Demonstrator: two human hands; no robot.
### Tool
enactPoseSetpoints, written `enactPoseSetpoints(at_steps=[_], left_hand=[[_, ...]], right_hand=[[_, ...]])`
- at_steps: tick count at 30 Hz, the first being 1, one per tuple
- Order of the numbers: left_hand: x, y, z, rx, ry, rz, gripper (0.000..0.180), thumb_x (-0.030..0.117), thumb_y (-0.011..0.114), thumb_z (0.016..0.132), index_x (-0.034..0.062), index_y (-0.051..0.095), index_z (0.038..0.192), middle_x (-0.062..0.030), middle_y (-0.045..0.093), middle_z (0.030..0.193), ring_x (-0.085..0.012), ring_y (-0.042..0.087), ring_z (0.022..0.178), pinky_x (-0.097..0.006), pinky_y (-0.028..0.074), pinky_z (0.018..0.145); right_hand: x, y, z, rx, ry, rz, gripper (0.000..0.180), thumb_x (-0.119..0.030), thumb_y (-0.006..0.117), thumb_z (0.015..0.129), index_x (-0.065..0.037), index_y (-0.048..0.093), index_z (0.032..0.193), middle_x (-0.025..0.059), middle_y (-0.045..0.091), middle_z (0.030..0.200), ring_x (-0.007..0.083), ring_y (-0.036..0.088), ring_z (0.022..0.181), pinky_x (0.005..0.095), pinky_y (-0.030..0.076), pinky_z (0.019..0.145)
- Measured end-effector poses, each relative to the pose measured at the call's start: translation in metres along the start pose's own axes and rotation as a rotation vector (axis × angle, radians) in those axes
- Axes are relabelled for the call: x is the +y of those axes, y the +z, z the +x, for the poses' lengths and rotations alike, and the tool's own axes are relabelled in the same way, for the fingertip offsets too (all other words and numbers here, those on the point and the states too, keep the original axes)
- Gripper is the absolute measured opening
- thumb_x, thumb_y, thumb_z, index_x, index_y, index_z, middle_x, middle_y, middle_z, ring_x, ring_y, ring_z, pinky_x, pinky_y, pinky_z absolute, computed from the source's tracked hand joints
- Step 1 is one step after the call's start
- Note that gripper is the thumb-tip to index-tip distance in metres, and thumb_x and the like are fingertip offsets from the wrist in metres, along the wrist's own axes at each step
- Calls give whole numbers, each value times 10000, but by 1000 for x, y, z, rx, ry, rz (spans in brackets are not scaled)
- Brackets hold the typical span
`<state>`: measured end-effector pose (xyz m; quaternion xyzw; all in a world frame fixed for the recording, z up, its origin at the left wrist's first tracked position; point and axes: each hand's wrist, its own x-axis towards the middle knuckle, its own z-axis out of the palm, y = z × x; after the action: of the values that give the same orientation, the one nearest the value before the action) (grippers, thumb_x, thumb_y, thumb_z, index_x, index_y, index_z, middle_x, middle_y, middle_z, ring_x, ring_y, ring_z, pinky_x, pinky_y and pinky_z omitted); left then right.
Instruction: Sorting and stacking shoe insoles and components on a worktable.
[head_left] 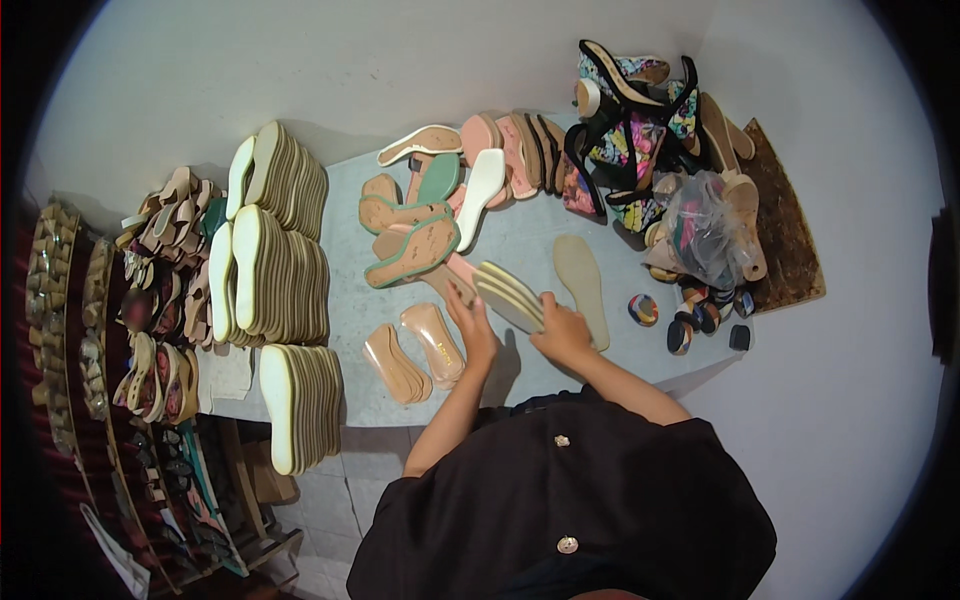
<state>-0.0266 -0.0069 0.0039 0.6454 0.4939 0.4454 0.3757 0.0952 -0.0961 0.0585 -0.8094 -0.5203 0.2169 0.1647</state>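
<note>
Stacks of cream soles (pixel 285 265) are standing on edge along my left. Green-rimmed tan soles (pixel 412 245) are lying ahead of me, beside a row of pink insoles (pixel 510 150). Floral black-strapped wedge sandals (pixel 630 130) are piling up behind a clear plastic bag (pixel 705 230). Pale pink insoles (pixel 415 350) are resting on the grey table (pixel 520 240).

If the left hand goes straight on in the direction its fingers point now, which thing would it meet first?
The left hand points up and slightly left across the table. It would probably first meet the pink insole just beyond its fingertips, then the green-edged brown soles. Heights are hard to judge from above.
</note>
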Motion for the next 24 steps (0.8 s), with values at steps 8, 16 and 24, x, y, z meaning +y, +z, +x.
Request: enactPoseSetpoints(at_steps=[8, 16, 24], left_hand=[[-18, -13, 0, -315, -154, -409, 536, 353, 209, 987, -36, 450, 1267, -181, 509, 1231, -252, 484, 1143, -343, 347, 977], [-18, -41, -8, -532, -255, -428, 537, 375, 219, 985, -19, 536, 1166, -142, 571, 1099, -217, 518, 1047, -311, 375, 923], [-14, -33, -11, -403, -17, -269, 331, 293, 538, 887, 21, 521, 1075, -98, 538, 980, -153, 482, 979, -293, 373, 877]], right_hand=[[16, 20, -30, 186, -317, -219, 584, -221, 698, 628, -44, 480, 1139, 83, 553, 899, 235, 553, 855, 378, 400, 691], [14, 21, -24, 97, -254, -211, 621, -239, 766, 598, -65, 477, 1120, 90, 564, 947, 252, 574, 868, 364, 408, 740], [3, 25, -6, 145, -361, -24, 575, -244, 767, 604, -71, 484, 1073, 83, 581, 907, 259, 576, 855, 366, 412, 731]])
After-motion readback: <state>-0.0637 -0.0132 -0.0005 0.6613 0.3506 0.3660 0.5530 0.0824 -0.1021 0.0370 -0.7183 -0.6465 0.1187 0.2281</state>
